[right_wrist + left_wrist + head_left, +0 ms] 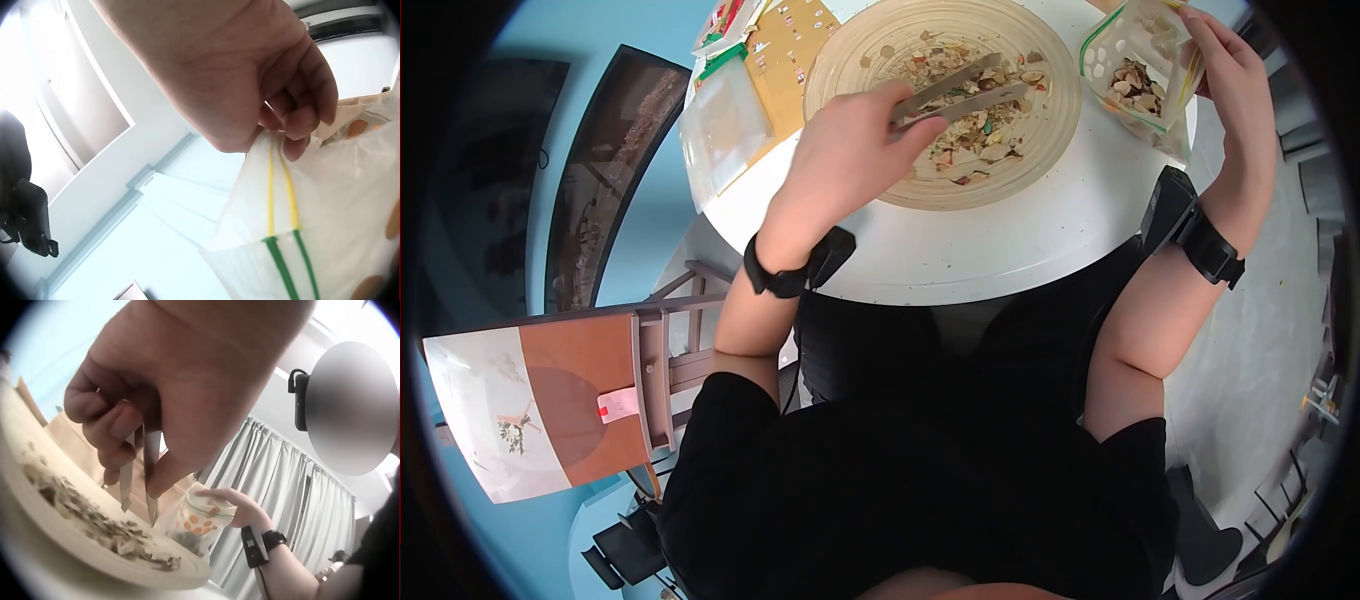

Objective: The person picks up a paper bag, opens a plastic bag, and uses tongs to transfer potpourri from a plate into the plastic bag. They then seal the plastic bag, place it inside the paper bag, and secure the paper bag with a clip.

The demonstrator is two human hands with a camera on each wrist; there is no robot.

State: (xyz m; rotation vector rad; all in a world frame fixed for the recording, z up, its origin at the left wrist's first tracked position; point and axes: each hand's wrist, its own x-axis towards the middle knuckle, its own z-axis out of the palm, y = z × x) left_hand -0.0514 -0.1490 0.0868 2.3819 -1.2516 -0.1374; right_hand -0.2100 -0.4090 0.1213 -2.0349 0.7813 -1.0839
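Note:
My left hand (850,155) grips metal tongs (950,84), their two arms apart and pointing over a wide, round, pale plate (840,60). Small dried flakes (990,150) in brown and cream, with a few red and green bits, lie scattered across it. In the left wrist view, the tong tips hang close over the flakes, with nothing visible between them. My right hand (1235,85) pinches the top edge of a clear zip bag (1100,60) standing open right of the plate. Larger dried pieces (1138,88) lie inside it. Yellow and green zip strips (284,262) show below my right fingers.
A brown printed paper sheet (795,45) lies left of the plate, with a flat clear bag (725,125) overlapping it. Behind them is a red and white box (725,25). The white table's (880,275) rounded front edge is near my body; a chair (660,380) stands to the left.

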